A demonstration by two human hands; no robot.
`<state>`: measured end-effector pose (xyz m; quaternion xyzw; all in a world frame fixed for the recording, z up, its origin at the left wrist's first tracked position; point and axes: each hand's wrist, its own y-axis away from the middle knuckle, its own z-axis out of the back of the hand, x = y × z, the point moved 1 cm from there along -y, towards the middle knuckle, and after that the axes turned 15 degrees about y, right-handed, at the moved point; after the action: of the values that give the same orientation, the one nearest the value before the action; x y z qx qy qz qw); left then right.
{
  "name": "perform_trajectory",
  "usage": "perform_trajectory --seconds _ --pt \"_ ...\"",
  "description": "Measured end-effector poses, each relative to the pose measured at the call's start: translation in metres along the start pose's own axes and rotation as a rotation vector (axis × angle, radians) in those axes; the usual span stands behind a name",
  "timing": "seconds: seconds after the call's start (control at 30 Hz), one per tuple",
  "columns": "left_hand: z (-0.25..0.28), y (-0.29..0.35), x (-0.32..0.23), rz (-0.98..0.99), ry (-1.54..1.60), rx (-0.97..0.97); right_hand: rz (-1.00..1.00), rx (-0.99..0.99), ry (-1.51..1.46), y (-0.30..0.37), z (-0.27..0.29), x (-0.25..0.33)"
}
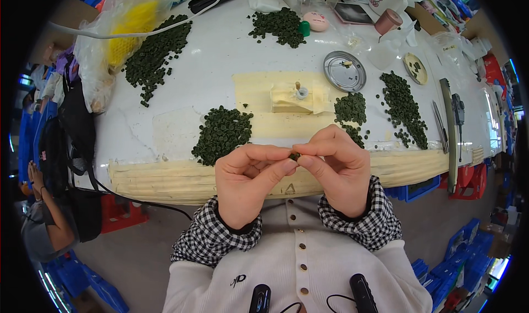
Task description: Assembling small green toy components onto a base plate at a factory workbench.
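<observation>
One tiny dark-green piece shows only partly; left hand and right hand both pinch it.

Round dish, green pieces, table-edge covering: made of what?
Round dish: likely metal, shiny grey, bright reflections on its rim.
Green pieces: probably moulded plastic or rubber, dark, fairly dull, similar small shapes.
Table-edge covering: looks like masking tape, cream, mostly matte, wrinkled in long strips.
</observation>
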<state>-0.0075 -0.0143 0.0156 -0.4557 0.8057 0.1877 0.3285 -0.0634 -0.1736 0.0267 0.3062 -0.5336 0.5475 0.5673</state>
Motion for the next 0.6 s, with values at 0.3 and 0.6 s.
perform_trajectory --seconds 0.3,0.6 --pt "-0.0023 0.0005 0.0023 -0.037 -0.07 0.005 -0.004 -0.059 0.068 0.0025 0.0002 0.0017" --pt "-0.0008 0.0022 -0.0019 -0.056 -0.087 0.003 0.064 -0.037 0.135 0.0038 -0.0027 0.0052"
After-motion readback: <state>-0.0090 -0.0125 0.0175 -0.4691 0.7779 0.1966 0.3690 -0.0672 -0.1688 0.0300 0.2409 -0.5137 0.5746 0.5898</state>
